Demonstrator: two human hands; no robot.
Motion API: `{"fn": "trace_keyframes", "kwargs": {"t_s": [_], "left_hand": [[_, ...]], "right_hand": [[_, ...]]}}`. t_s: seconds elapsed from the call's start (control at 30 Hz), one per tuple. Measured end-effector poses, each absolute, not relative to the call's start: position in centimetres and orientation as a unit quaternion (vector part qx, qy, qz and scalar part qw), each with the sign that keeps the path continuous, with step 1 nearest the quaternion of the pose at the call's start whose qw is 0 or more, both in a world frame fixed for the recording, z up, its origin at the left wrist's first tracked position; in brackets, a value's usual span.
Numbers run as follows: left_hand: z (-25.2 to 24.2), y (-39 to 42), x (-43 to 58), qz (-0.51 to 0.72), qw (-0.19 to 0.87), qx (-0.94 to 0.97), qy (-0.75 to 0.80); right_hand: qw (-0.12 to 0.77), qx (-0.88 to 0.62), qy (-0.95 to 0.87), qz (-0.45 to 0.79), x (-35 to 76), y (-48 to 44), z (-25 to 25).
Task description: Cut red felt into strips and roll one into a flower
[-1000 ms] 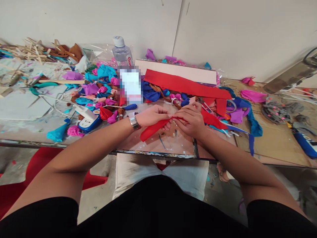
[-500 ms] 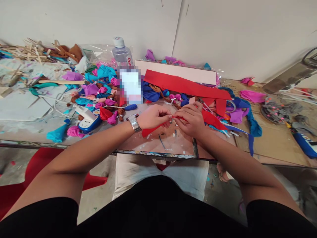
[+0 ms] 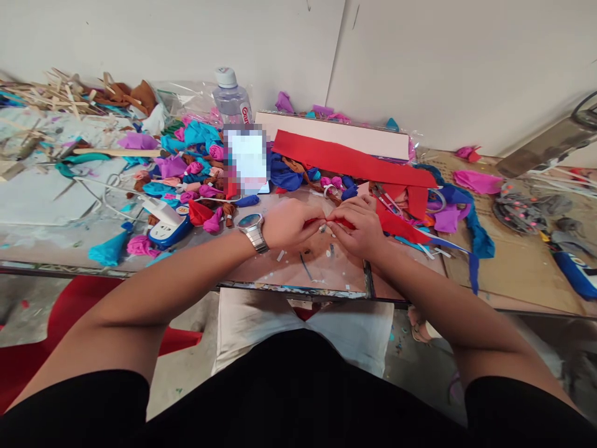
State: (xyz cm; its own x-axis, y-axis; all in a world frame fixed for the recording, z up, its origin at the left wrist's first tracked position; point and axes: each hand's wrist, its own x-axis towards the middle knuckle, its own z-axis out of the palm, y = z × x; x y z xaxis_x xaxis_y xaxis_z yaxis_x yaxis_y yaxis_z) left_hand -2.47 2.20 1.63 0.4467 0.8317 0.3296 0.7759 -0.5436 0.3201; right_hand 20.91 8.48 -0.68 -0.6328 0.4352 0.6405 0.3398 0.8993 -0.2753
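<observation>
The pinched scrap [image 3: 345, 223] is red, like the long strip [image 3: 349, 160] beyond it. Small bundles [image 3: 189, 196] mix pink, turquoise, purple, brown and blue. The power strip [image 3: 168, 233] is white and blue, the pliers' handles [image 3: 91, 158] teal, the wristwatch band [image 3: 257, 236] silver, the cardboard [image 3: 504, 270] tan, the bench [image 3: 286, 274] pinkish brown, flecked with white.

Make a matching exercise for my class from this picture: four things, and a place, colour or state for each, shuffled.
Things:
1. Watch
2. Bottle
3. Right hand
4. Socket

Descriptions:
A. holding red cloth
B. blue and white
C. on the left wrist
D. upright, with a white cap

Pairs: 1-C, 2-D, 3-A, 4-B
</observation>
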Motion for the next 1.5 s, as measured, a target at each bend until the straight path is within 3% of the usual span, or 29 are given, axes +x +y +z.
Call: {"fn": "trace_keyframes", "kwargs": {"t_s": [0.63, 0.9, 1.27, 1.5], "left_hand": [[0.9, 2.3, -2.4, 0.177, -0.072, 0.881, 0.433], [0.8, 2.1, -2.1, 0.240, 0.025, 0.849, 0.469], [0.6, 2.8, -2.6, 0.234, 0.047, 0.849, 0.471], [1.5, 2.6, -2.7, 0.230, 0.112, 0.842, 0.476]], "right_hand": [[0.325, -0.239, -0.904, 0.138, 20.7, 8.0, -0.5], [0.334, -0.252, -0.898, 0.136, 20.6, 8.0, -0.7], [0.350, -0.238, -0.897, 0.127, 20.7, 8.3, -0.5], [0.332, -0.227, -0.905, 0.136, 20.8, 8.6, -0.8]]}}
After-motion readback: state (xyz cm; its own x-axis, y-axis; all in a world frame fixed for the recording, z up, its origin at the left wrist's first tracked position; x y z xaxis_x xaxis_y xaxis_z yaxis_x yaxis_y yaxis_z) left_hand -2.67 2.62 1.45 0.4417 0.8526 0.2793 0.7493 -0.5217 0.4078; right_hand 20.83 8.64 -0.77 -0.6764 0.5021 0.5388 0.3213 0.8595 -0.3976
